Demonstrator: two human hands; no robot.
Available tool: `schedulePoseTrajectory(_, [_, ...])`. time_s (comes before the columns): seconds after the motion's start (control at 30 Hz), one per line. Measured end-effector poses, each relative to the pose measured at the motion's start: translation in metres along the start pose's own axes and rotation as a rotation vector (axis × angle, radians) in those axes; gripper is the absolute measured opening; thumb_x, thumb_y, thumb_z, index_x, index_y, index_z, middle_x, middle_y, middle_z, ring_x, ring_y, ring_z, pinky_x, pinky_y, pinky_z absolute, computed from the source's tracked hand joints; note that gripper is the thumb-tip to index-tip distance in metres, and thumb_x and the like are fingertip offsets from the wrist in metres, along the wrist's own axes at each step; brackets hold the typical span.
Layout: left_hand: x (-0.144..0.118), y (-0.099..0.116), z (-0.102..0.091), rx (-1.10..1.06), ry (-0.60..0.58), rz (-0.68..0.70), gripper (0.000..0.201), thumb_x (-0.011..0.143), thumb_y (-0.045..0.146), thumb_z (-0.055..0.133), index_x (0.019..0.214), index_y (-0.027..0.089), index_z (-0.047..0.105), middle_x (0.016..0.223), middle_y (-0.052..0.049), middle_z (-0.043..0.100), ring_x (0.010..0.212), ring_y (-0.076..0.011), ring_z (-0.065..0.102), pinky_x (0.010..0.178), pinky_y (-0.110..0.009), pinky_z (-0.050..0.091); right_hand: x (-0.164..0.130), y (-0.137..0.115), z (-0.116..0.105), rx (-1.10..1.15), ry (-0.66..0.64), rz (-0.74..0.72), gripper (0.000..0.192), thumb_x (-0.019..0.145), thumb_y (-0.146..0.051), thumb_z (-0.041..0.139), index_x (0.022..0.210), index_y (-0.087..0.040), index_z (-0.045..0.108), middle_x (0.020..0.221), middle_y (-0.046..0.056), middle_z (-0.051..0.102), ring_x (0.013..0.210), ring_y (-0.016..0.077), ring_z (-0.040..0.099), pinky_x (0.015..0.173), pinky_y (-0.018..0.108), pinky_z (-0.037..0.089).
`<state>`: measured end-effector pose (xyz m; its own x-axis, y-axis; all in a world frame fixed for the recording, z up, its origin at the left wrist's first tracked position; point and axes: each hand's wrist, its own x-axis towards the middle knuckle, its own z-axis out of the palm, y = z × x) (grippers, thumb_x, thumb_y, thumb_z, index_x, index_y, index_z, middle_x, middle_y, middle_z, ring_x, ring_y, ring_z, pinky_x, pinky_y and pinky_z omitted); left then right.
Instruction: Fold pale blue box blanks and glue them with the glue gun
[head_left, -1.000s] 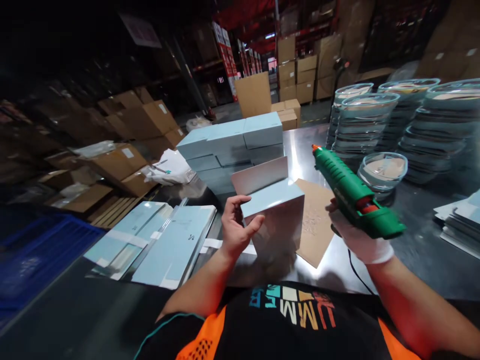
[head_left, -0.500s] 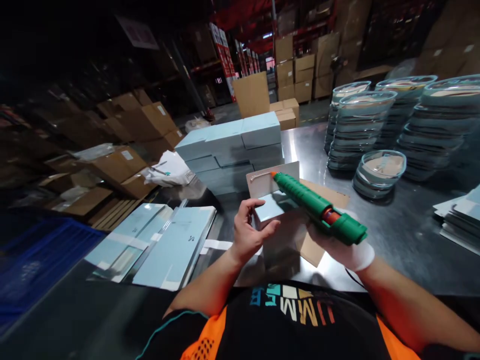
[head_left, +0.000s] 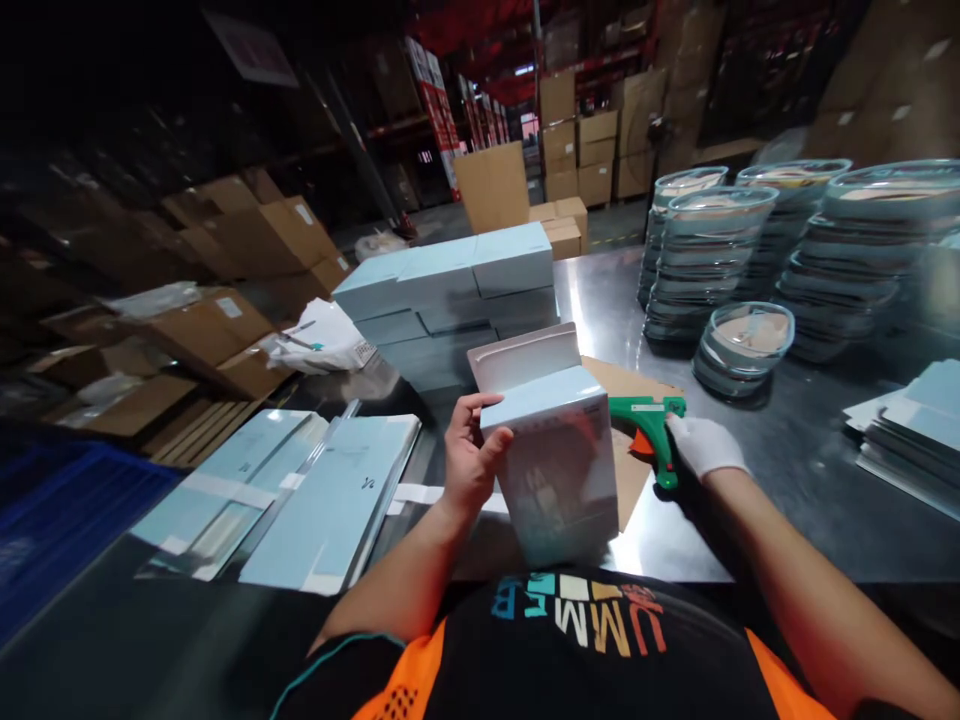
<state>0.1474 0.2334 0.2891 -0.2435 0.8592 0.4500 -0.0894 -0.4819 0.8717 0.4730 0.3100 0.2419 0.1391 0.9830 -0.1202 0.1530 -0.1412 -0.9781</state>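
Observation:
A light-blue carton [head_left: 555, 470] stands upright in front of me, its top flap [head_left: 529, 360] raised at the back. My left hand [head_left: 472, 455] grips the carton's upper left corner, thumb on the near face and fingers by the top edge. To the right of the carton, a green glue gun [head_left: 658, 425] with an orange trigger lies on its side over flat brown cardboard [head_left: 634, 375]. White-gloved, my right hand [head_left: 705, 447] has its closed fingertips at the gun's rear end. The gun's nozzle is hidden behind the carton.
A stack of light-blue cartons [head_left: 450, 290] stands behind on the metal table [head_left: 780, 480]. Stacks of clear oval containers [head_left: 709, 265] are at the back right. Flat light-blue sheets [head_left: 337, 500] lie left, more [head_left: 915, 430] right. A blue crate [head_left: 67, 520] is far left.
The glue gun has moved from the carton's raised flap down to the cardboard on the right, along with my right hand. The carton now stands more upright, and the flap leans back.

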Motion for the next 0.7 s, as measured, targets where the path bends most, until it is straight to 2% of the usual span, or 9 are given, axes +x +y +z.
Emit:
schedulePoseTrajectory(0.07, [-0.001, -0.002, 0.001, 0.005, -0.015, -0.022, 0.069, 0.070, 0.071, 0.096, 0.108, 0.021, 0.067, 0.085, 0.000, 0.067, 0.071, -0.0146, 0.061, 0.068, -0.024, 0.047, -0.008, -0.009, 0.003, -0.038, 0.073, -0.067, 0.030, 0.090, -0.054, 0.079, 0.079, -0.028, 0.068, 0.093, 0.013, 0.079, 0.113, 0.0372, 0.077, 0.085, 0.046, 0.066])
schedulePoseTrajectory(0.1, [-0.002, -0.003, 0.003, 0.011, -0.030, -0.029, 0.070, 0.069, 0.072, 0.095, 0.109, 0.021, 0.067, 0.086, 0.000, 0.067, 0.070, -0.0148, 0.061, 0.068, -0.024, 0.047, -0.015, -0.017, 0.008, -0.011, 0.072, -0.110, 0.028, 0.090, -0.055, 0.077, 0.088, -0.028, 0.071, 0.105, 0.012, 0.081, 0.120, 0.0366, 0.074, 0.092, 0.047, 0.065])
schedulePoseTrajectory(0.2, [-0.003, -0.003, 0.009, 0.032, -0.112, -0.015, 0.069, 0.071, 0.072, 0.094, 0.108, 0.021, 0.068, 0.086, -0.001, 0.067, 0.071, -0.0159, 0.062, 0.067, -0.025, 0.047, -0.039, -0.050, 0.036, 0.180, -0.121, -0.289, 0.054, 0.094, -0.063, 0.065, 0.134, -0.027, 0.066, 0.134, 0.011, 0.077, 0.123, 0.0329, 0.073, 0.104, 0.050, 0.062])
schedulePoseTrajectory(0.27, [-0.004, -0.002, 0.012, 0.055, -0.165, 0.040, 0.063, 0.075, 0.069, 0.093, 0.108, 0.021, 0.068, 0.087, -0.001, 0.068, 0.072, -0.0164, 0.063, 0.067, -0.025, 0.048, -0.051, -0.070, 0.056, 0.244, -0.258, -0.349, 0.060, 0.091, -0.058, 0.067, 0.141, -0.024, 0.062, 0.132, 0.010, 0.078, 0.114, 0.0311, 0.075, 0.098, 0.048, 0.063])
schedulePoseTrajectory(0.37, [-0.006, -0.005, 0.012, 0.103, -0.191, 0.122, 0.059, 0.080, 0.068, 0.090, 0.109, 0.021, 0.068, 0.088, -0.002, 0.068, 0.073, -0.0167, 0.064, 0.068, -0.026, 0.049, -0.058, -0.083, 0.071, 0.164, -0.273, -0.389, 0.043, 0.084, -0.042, 0.071, 0.123, -0.024, 0.070, 0.111, 0.006, 0.080, 0.099, 0.0285, 0.074, 0.087, 0.043, 0.064])
schedulePoseTrajectory(0.47, [-0.008, -0.014, 0.011, 0.150, -0.172, 0.197, 0.062, 0.080, 0.072, 0.088, 0.107, 0.020, 0.068, 0.108, -0.008, 0.070, 0.092, -0.0217, 0.071, 0.079, -0.030, 0.055, -0.055, -0.077, 0.064, 0.101, -0.287, -0.482, 0.038, 0.087, -0.046, 0.077, 0.116, -0.023, 0.069, 0.110, 0.007, 0.080, 0.106, 0.0300, 0.074, 0.096, 0.044, 0.063])
schedulePoseTrajectory(0.6, [-0.003, -0.024, 0.008, 0.083, -0.094, 0.364, 0.065, 0.078, 0.066, 0.094, 0.112, 0.023, 0.061, 0.125, -0.011, 0.070, 0.116, -0.0254, 0.073, 0.096, -0.036, 0.058, -0.053, -0.057, 0.043, 0.094, -0.446, -0.647, 0.074, 0.076, -0.059, 0.097, 0.134, -0.024, 0.067, 0.151, 0.014, 0.069, 0.138, 0.0349, 0.068, 0.113, 0.048, 0.059])
schedulePoseTrajectory(0.63, [-0.001, -0.025, 0.005, 0.067, -0.116, 0.402, 0.064, 0.080, 0.063, 0.095, 0.117, 0.025, 0.060, 0.122, -0.010, 0.071, 0.116, -0.0246, 0.074, 0.098, -0.037, 0.059, -0.054, -0.053, 0.038, 0.071, -0.454, -0.709, 0.073, 0.076, -0.056, 0.099, 0.135, -0.027, 0.068, 0.162, 0.014, 0.061, 0.145, 0.0350, 0.063, 0.118, 0.048, 0.057])
schedulePoseTrajectory(0.7, [0.006, -0.022, 0.000, 0.091, -0.222, 0.478, 0.056, 0.084, 0.056, 0.094, 0.122, 0.026, 0.066, 0.119, -0.009, 0.073, 0.118, -0.0253, 0.074, 0.102, -0.041, 0.060, -0.059, -0.046, 0.033, 0.018, -0.450, -0.825, 0.054, 0.085, -0.047, 0.094, 0.131, -0.030, 0.073, 0.173, 0.011, 0.051, 0.154, 0.0334, 0.056, 0.124, 0.050, 0.052])
